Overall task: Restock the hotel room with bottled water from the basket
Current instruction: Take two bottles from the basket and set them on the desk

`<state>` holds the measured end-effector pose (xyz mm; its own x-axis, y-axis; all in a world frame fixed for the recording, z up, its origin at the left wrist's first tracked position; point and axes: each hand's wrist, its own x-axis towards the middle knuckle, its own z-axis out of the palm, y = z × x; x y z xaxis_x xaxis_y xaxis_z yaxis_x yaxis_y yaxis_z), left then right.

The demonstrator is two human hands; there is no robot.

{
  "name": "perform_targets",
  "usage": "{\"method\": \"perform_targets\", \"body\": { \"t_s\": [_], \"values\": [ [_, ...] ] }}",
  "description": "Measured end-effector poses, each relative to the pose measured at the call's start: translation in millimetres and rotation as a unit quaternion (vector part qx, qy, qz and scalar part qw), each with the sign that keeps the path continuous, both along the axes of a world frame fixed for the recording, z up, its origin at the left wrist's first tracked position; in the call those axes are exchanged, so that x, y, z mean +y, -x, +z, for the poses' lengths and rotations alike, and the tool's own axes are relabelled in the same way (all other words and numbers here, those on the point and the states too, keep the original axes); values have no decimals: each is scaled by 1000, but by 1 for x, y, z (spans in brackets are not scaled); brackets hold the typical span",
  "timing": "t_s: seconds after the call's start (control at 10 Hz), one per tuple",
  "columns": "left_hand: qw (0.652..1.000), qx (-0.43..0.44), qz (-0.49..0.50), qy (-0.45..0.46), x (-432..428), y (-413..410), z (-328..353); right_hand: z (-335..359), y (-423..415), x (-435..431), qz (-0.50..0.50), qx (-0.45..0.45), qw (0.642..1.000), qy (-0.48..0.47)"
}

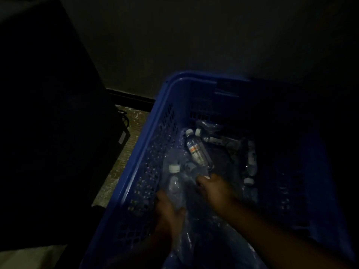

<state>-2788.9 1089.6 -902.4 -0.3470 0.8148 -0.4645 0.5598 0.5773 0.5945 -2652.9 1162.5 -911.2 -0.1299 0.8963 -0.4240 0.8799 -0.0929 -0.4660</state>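
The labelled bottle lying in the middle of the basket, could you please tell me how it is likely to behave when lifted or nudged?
The labelled bottle lies on its side, so a nudge would probably roll it. It rests on crinkled clear plastic wrap, which looks slippery, so it may slide. It appears full and capped, so it is likely fairly heavy for its size and stiff. The right hand reaches toward its base.

Looks like a really dim indoor room, probably a corner of a guest room or hallway, since there's a plain bare wall [194, 35] with a dark baseboard [132, 98] running along the bottom and patterned carpet-like flooring [124, 152] below it. A big blue perforated plastic basket [155, 133] full of small white-capped water bottles [198, 150] gives it a housekeeping restock feel. Something large and dark [48, 113] fills the left side, can't tell what.
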Motion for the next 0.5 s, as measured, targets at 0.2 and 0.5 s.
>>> {"method": "perform_targets", "body": {
  "t_s": [0.2,0.5],
  "values": [
    [998,-56,12,-6,-24,-3,126,139,-30,-35,127,-82,987,47],
    [984,-120,-98,-83,-37,23,410,444,-26,-52,95,-38,993,-56]
  ]
}}
